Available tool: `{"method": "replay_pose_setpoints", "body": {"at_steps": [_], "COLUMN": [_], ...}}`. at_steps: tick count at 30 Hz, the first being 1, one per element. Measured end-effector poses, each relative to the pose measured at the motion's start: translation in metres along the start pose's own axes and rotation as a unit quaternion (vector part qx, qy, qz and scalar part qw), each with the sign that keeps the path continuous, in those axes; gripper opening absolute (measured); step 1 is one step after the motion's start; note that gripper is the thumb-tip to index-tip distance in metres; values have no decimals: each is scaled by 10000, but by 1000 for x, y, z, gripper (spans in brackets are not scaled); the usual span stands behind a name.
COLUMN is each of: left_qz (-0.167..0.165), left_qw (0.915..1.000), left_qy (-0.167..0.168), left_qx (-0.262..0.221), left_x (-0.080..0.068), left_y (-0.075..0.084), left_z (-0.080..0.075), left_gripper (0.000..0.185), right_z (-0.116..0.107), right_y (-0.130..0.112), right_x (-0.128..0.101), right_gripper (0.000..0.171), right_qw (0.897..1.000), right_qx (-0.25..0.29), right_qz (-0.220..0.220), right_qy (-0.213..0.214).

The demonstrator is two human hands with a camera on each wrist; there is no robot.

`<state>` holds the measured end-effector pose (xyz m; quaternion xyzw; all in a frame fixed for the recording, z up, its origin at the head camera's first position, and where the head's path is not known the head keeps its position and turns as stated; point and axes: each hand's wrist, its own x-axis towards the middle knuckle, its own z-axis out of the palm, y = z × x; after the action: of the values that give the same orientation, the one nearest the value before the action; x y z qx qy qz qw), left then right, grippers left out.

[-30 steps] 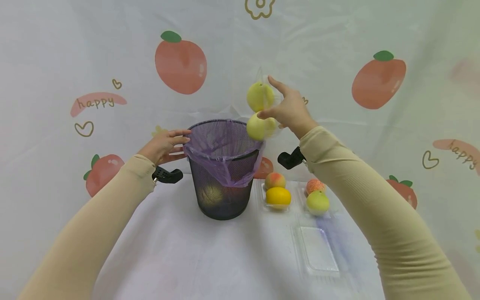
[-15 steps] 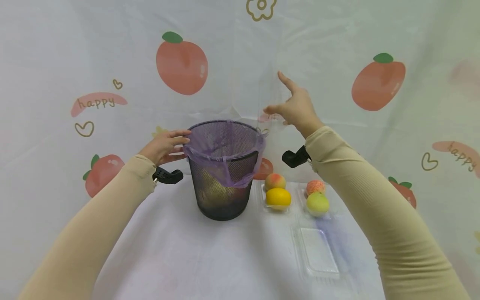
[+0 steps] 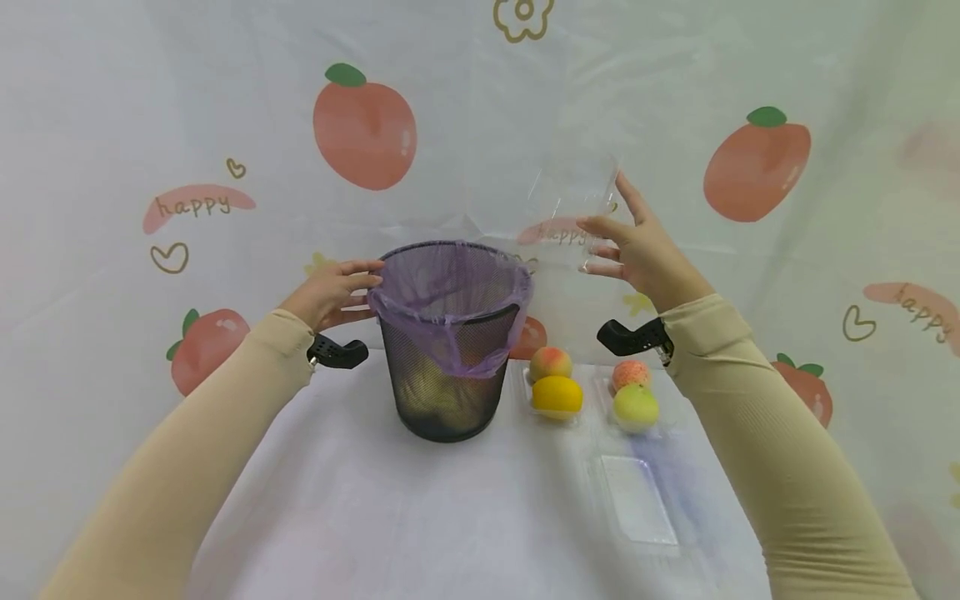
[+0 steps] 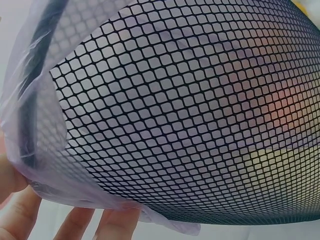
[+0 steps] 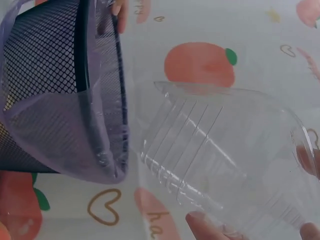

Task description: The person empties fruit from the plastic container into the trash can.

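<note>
My left hand [image 3: 330, 292] rests its fairly straight fingers against the left rim of a black mesh wastebasket [image 3: 450, 392], lined with a purple bag [image 3: 465, 350]. In the left wrist view its fingers [image 4: 120, 222] lie along the mesh and the bag's folded edge. My right hand [image 3: 637, 242] grips a see-through plastic fruit box [image 5: 210, 150], held up in the air right of the wastebasket, with no fruit in it. Its fingertips show at the box's edge in the right wrist view. Yellowish and reddish shapes show dimly through the mesh, low in the wastebasket.
Right of the wastebasket, one clear box holds a peach [image 3: 551, 364] and a yellow fruit [image 3: 557, 397]. Another holds a reddish fruit [image 3: 632, 375] and a green pear-like one [image 3: 636, 407]. A clear plastic tray [image 3: 641, 504] lies nearer. A printed curtain [image 3: 465, 100] hangs behind.
Two yellow-green fruits dropped out of the box into the wastebasket. My right hand then moved right and slightly down with the box. My left hand has stayed at the rim.
</note>
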<state>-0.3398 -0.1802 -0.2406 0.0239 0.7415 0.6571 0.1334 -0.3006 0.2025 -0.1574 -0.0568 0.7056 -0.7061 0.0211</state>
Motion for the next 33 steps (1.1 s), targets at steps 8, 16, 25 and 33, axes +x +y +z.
{"method": "replay_pose_setpoints", "body": {"at_steps": [8,16,25,33], "left_qz": [-10,-28,-16,-12], "left_qw": [9999,10000,9999,10000], "left_qy": [54,70,98,75], "left_qx": [88,7,72,48], "left_x": [-1,0,1,1], "left_y": [0,-1,-1,-1], "left_z": [1,1,0,0], "left_gripper": [55,55,54,55], "right_z": [-23,-44,-66,-72], "right_y": [22,47,80,117], "right_x": [-17,-32,-56,-79], "right_gripper": [85,83,79,81], "right_qw": [9985,9948,9909,9848], "right_qx": [399,608,656,915], "right_qz": [288,519,507,529], "right_qy": [-226,-630,-1056,-1377]}}
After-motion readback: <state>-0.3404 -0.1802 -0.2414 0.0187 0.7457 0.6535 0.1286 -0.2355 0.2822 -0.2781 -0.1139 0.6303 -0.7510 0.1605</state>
